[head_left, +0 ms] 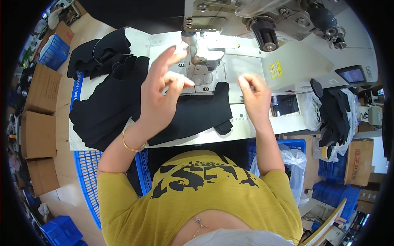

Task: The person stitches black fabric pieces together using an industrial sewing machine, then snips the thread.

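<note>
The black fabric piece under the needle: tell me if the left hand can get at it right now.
Probably yes. The left hand hovers raised just above the black fabric piece on the sewing table, fingers spread and apparently holding nothing, and nothing lies between them.

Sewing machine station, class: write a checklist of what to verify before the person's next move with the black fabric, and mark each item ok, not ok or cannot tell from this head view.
1. Both hands clear of the needle area: left hand is raised close beside the presser foot; not ok.
2. Right hand empty: fingers pinched, thread too fine to see; cannot tell.
3. Black fabric piece lies flat on the machine bed: ok.
4. Fabric under the foot: its edge stops short; not ok.
5. Stack of black pieces within reach at left: ok.
</note>
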{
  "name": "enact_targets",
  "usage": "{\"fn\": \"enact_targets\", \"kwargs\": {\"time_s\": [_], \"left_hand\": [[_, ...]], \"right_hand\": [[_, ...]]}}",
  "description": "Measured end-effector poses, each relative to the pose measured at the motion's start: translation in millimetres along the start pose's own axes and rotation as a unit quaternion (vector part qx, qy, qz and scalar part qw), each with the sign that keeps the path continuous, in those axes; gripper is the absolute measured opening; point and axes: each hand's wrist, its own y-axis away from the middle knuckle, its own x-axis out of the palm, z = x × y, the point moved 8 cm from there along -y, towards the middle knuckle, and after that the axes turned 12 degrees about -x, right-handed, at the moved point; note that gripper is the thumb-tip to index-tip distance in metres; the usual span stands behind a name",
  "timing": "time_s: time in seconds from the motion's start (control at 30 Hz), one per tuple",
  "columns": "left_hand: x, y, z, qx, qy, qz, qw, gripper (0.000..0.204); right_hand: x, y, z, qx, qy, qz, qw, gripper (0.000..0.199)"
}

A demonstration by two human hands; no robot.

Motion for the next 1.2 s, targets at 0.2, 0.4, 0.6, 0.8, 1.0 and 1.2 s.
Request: {"fn": "enact_targets", "kwargs": {"time_s": [0.2, 0.4, 0.6, 0.8, 1.0, 1.2], "left_hand": [[20, 30, 39, 0.016, -0.243, 0.062, 0.968, 0.036], [29, 24, 26, 0.013, -0.228, 0.027, 0.973, 0.030], [14, -8, 21, -0.189, -0.012, 0.015, 0.982, 0.012], [-3, -38, 26, -0.194, 0.074, -0.030, 0.978, 0.016], [-4, -49, 29, -0.204, 0.070, -0.042, 0.976, 0.019], [-1, -51, 30, -0.208, 0.081, -0.045, 0.974, 0.020]], "right_hand": [[27, 49, -53, 0.114, 0.056, 0.117, 0.985, 0.018], [37, 39, 24, 0.139, -0.218, 0.103, 0.961, 0.012], [59, 31, 55, 0.200, -0.339, 0.106, 0.913, 0.016], [79, 3, 53, 0.208, -0.411, 0.073, 0.885, 0.016], [78, -6, 46, 0.201, -0.429, 0.045, 0.880, 0.015], [80, -6, 39, 0.212, -0.439, 0.044, 0.872, 0.015]]}}
